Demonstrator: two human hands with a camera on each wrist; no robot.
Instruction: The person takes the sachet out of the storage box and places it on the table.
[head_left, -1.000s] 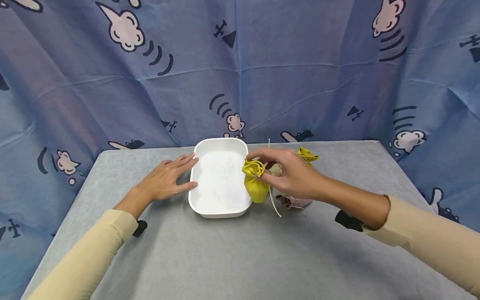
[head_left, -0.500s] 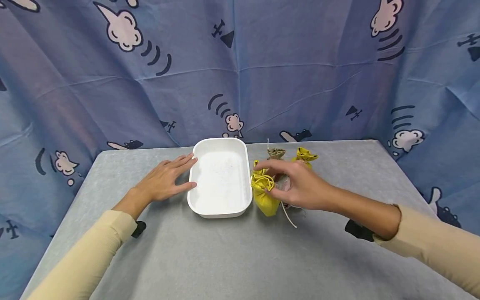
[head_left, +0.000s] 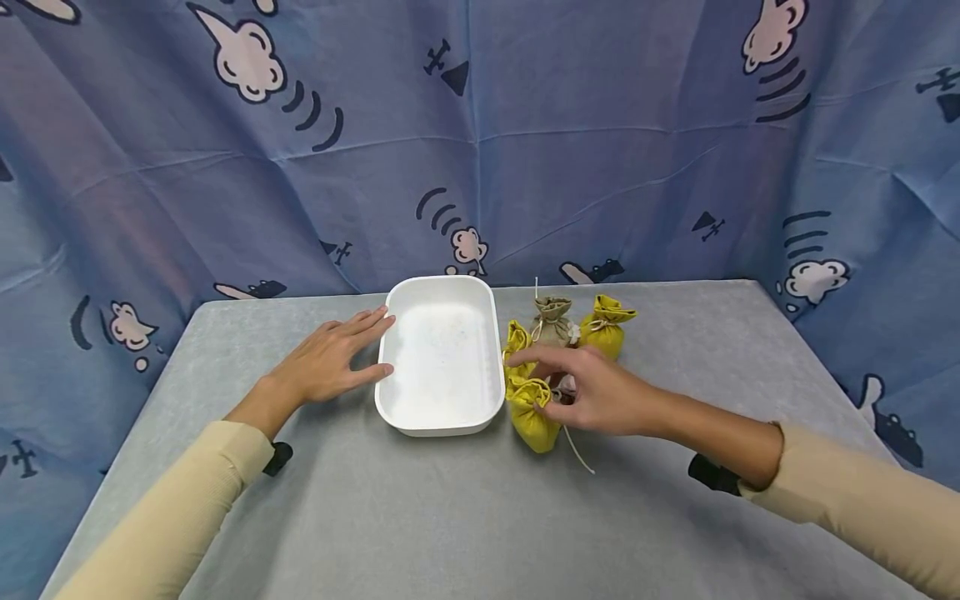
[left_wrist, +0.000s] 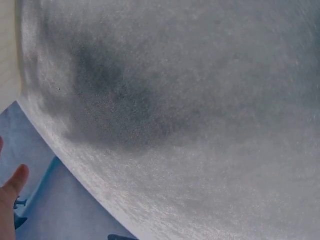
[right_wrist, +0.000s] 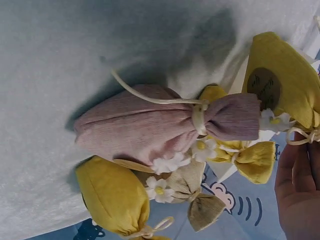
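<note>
My right hand (head_left: 585,387) pinches a small yellow drawstring pouch (head_left: 534,427) by its gathered neck, low over the table beside the tray's right side. In the right wrist view, the fingers (right_wrist: 300,170) are at this pouch's corded bow, below its round dark label. Just behind it stands a second yellow pouch (head_left: 517,340). A pink pouch (right_wrist: 135,120) is partly hidden by the right hand in the head view. Straight-fingered, my left hand (head_left: 322,362) touches the left rim of a white tray (head_left: 442,432), which has nothing in it.
Behind the right hand stand a beige pouch (head_left: 552,321) and another yellow pouch (head_left: 606,325). White artificial flowers (right_wrist: 160,190) hang on some of them. A grey cloth (head_left: 450,517) covers the table, and a blue printed curtain (head_left: 600,167) hangs behind.
My right hand has carried the yellow pouch from over the tray's right rim down and toward me, beside the other pouches. The left hand has stayed at the tray.
</note>
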